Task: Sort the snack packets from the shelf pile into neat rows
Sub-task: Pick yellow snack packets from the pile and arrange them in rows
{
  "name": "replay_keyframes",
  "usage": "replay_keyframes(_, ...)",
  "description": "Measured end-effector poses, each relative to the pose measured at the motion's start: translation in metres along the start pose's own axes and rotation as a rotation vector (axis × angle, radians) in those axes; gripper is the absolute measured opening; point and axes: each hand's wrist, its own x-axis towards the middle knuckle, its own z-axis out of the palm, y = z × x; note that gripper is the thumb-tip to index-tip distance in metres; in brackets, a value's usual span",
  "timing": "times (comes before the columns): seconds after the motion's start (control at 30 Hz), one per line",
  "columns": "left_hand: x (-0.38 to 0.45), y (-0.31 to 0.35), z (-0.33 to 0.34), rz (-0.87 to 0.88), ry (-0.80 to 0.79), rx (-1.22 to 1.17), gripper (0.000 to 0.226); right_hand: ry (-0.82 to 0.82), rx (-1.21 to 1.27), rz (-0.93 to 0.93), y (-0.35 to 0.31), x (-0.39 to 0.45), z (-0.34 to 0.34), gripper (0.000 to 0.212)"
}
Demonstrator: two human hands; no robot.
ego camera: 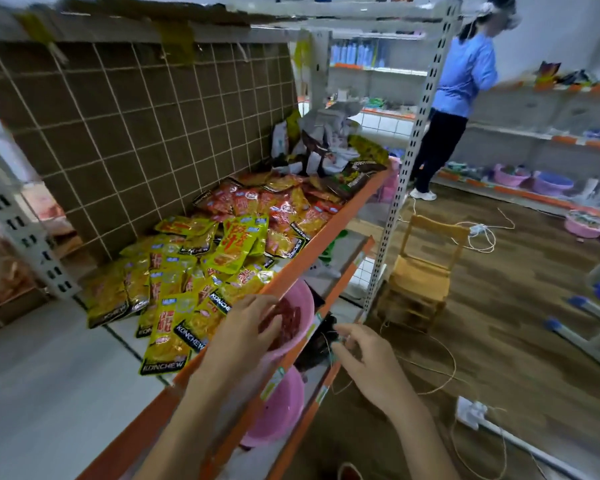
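— Both forearms fill the bottom of the view. What are the hands doing?

— Left hand (253, 327) reaches over the shelf (329, 237) lip, its fingers loosely curled at the rim of a pink bowl (303, 306) one tier down; whether it holds anything I cannot tell. Right hand (364, 358) sits lower, just off the shelf edge, fingers bent in near a dark packet (317, 348) and a thin string (444, 372) (the blur there hides whether it pinches either one).

— Largest first, then: where do the packets stand?

— Shelf first — a white board with an orange front, a wire grid (136, 133) behind it. On it lies the pile: yellow packets (174, 292) nearest, overlapping at all angles, then red packets (284, 209) heaped mid-shelf, then a crumpled white and dark heap (323, 143) at the far end. A second pink bowl (278, 407) sits on a lower tier.

— Any rows yet?

— None I can see. The colours are roughly grouped, which may be a start, but nothing is squared up or aligned. My judgement: the sorting is barely begun, nearly all of it left — and neither hand is on the pile right now.

— Anyone else about?

— A person (461, 91) in blue stands at another shelf, well apart.
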Motion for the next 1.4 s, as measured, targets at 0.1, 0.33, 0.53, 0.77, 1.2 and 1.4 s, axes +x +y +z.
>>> replay_keyframes(0.1,0.036,-0.008,0.002,-0.102,0.085,0.041,0.032,-0.059,-0.005,-0.091,0.01,0.059,-0.009,0.035)
replay_keyframes(0.33,0.094,-0.014,-0.007,-0.323,0.252,0.075,0.034,-0.242,-0.041,-0.306,0.016,0.182,-0.036,0.03)
replay_keyframes(0.53,0.122,-0.024,-0.006,-0.471,0.285,0.152,0.041,-0.31,-0.047,-0.487,-0.002,0.247,-0.021,0.016)
replay_keyframes(0.77,0.143,-0.039,-0.013,-0.692,0.106,0.328,0.064,-0.364,-0.399,-0.551,-0.037,0.284,0.02,0.044)
replay_keyframes(1.2,0.149,-0.051,-0.012,-0.746,0.339,-0.009,0.058,-0.357,-0.286,-0.329,-0.069,0.294,0.046,0.07)
replay_keyframes(1.4,0.134,-0.061,-0.018,-0.814,0.598,-0.454,0.07,-0.375,-0.429,-0.317,-0.078,0.298,0.055,0.09)
